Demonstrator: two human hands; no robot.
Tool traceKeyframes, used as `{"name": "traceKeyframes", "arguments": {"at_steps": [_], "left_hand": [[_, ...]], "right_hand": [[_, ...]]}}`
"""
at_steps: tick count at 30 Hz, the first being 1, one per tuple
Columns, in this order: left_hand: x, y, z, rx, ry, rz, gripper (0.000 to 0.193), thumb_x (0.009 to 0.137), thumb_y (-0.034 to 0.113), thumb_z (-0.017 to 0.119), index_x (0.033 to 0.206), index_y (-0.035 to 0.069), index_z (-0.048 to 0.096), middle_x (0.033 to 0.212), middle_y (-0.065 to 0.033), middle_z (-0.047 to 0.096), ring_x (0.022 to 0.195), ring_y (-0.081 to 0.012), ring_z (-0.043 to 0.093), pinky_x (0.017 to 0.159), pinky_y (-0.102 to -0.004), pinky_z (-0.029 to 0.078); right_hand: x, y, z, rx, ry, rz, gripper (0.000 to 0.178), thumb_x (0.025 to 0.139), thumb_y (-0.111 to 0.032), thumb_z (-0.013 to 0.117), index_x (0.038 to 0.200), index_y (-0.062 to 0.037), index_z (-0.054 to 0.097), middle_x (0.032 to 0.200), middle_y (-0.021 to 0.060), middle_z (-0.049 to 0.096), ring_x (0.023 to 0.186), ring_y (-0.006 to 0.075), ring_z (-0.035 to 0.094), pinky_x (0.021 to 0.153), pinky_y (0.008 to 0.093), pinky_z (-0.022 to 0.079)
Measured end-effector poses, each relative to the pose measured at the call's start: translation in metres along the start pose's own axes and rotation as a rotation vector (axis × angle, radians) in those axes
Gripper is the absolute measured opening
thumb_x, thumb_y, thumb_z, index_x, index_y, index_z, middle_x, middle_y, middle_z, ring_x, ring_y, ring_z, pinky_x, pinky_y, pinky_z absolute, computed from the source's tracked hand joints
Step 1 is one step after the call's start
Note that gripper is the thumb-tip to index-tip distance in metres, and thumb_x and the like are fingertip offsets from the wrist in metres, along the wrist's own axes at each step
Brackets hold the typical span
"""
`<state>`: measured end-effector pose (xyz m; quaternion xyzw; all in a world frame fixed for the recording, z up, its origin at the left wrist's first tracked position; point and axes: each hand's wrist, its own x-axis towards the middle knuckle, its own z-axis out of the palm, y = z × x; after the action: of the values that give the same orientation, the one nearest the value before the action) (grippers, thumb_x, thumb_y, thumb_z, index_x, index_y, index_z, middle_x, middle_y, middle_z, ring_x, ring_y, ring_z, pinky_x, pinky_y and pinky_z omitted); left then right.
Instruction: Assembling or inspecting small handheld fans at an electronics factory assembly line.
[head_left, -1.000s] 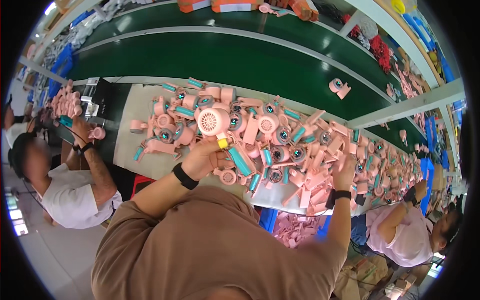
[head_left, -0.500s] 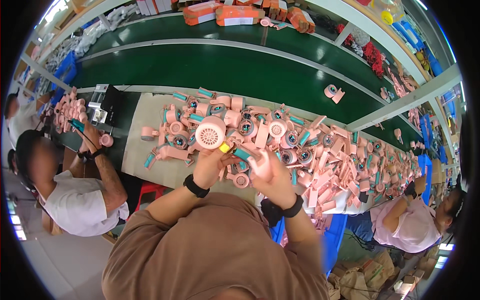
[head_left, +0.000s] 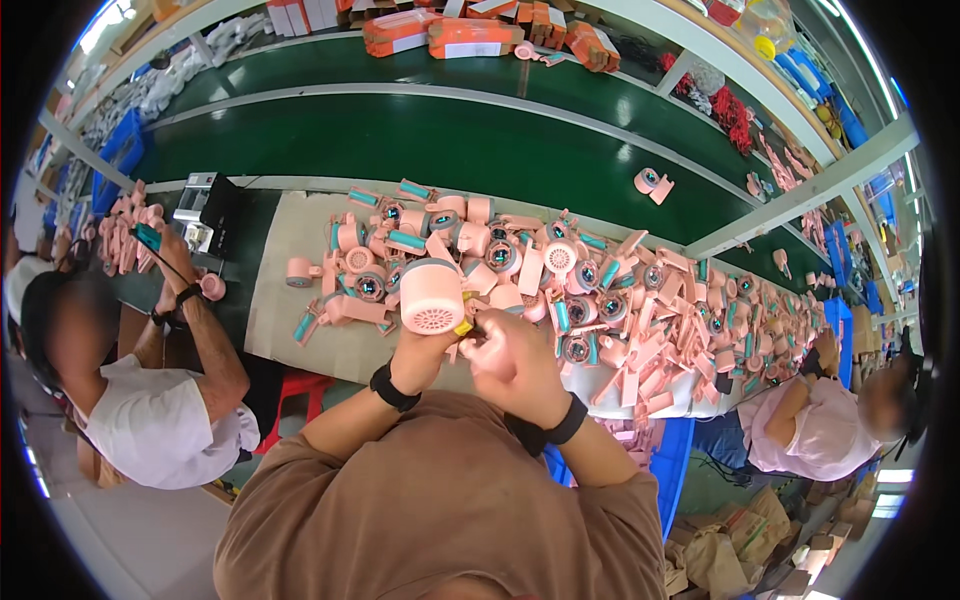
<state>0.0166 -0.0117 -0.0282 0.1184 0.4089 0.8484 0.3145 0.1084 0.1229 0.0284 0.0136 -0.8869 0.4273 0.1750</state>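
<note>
A pink handheld fan (head_left: 432, 297) with a round slotted grille is held in front of me, its grille tilted toward my body. My left hand (head_left: 420, 358) is closed round it just below the head. Beside the head a small yellow piece (head_left: 464, 326) shows between my hands. My right hand (head_left: 522, 368) has its fingers curled in at the fan's handle side, and they hide most of the handle. Just beyond both hands lies a large pile of pink fans and fan parts (head_left: 560, 258), many with teal cylinders and some with exposed round insides.
Behind the pile runs a green conveyor belt (head_left: 400, 132) with a single pink fan part (head_left: 653, 185) on it. A white post (head_left: 800, 195) slants across at right. Co-workers sit left (head_left: 150, 410) and right (head_left: 815, 430). A black device (head_left: 205, 215) stands at left; a blue bin (head_left: 672, 460) is below.
The fan has turned so its grille faces lower and toward me. My right hand has come left, closer to the left hand, and the teal cylinder between them is now hidden.
</note>
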Motion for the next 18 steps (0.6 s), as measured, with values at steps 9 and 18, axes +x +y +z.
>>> {"name": "traceKeyframes", "arguments": {"at_steps": [9, 18], "left_hand": [[0.008, 0.013, 0.002, -0.234, 0.08, -0.071, 0.025, 0.087, 0.013, 0.056, 0.11, 0.004, 0.052, 0.102, -0.0097, 0.06, 0.09, -0.0217, 0.061, 0.076, -0.0353, 0.053], [0.007, 0.007, -0.005, -0.113, 0.068, -0.028, 0.027, 0.084, 0.005, 0.058, 0.111, 0.001, 0.052, 0.104, -0.0076, 0.059, 0.092, -0.0189, 0.059, 0.079, -0.0324, 0.051]], "right_hand": [[0.003, -0.01, 0.007, -0.129, 0.107, -0.054, 0.055, 0.062, -0.013, 0.067, 0.114, -0.003, 0.051, 0.116, 0.0131, 0.054, 0.112, 0.0333, 0.047, 0.095, 0.0423, 0.036], [0.017, -0.012, -0.002, -0.096, 0.05, -0.053, 0.053, 0.063, -0.01, 0.065, 0.113, -0.002, 0.051, 0.113, 0.0146, 0.054, 0.108, 0.0325, 0.049, 0.093, 0.042, 0.038]]}}
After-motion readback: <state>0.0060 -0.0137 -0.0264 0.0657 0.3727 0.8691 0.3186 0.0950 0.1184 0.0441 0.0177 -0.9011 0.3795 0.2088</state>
